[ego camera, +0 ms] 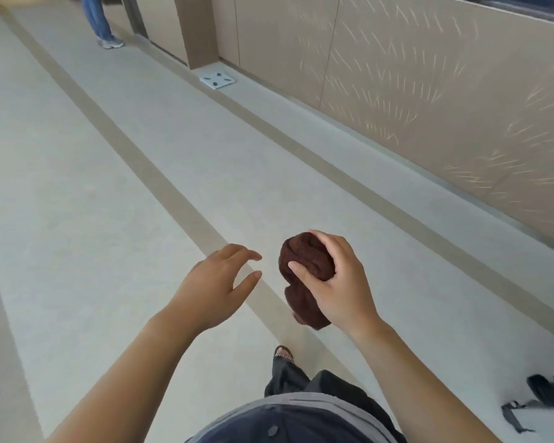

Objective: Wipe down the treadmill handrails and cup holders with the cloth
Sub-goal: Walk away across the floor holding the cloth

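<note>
Here the right hand (pixel 336 282) has its grip closed around the bunched brown cloth (pixel 304 276), long axis hanging down. The left hand (pixel 218 282), fingers spread and holding nothing, lies just beside it; no treadmill is in view.

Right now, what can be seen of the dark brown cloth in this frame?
The dark brown terry-looking cloth is bunched into a soft wad, not spread out. The right hand grips its upper part, thumb across the front and fingers over the top, while a loose lower fold hangs below the palm. It is held in the air above the pale floor. The open left hand is close beside it but apart.
</note>
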### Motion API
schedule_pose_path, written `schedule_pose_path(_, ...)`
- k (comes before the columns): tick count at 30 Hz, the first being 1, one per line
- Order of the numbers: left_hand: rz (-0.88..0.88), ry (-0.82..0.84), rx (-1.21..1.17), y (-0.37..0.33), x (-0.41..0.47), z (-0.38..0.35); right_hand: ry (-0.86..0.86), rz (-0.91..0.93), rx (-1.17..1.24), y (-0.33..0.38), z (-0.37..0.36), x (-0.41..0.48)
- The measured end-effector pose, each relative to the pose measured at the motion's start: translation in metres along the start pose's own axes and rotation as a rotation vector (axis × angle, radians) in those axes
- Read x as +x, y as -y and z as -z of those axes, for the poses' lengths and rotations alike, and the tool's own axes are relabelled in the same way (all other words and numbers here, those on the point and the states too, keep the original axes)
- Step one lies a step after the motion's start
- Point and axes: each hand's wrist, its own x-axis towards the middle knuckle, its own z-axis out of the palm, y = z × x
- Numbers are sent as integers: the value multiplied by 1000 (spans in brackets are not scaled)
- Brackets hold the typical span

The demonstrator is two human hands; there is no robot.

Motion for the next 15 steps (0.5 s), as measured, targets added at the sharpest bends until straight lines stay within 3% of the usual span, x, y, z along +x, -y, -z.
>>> schedule_pose_path(6,149,-51,-32,84,140,67,123,39,44,-9,-67,191)
schedule_pose_path(15,349,-187,-35,279,330,156,325,172,90,9,-241,467)
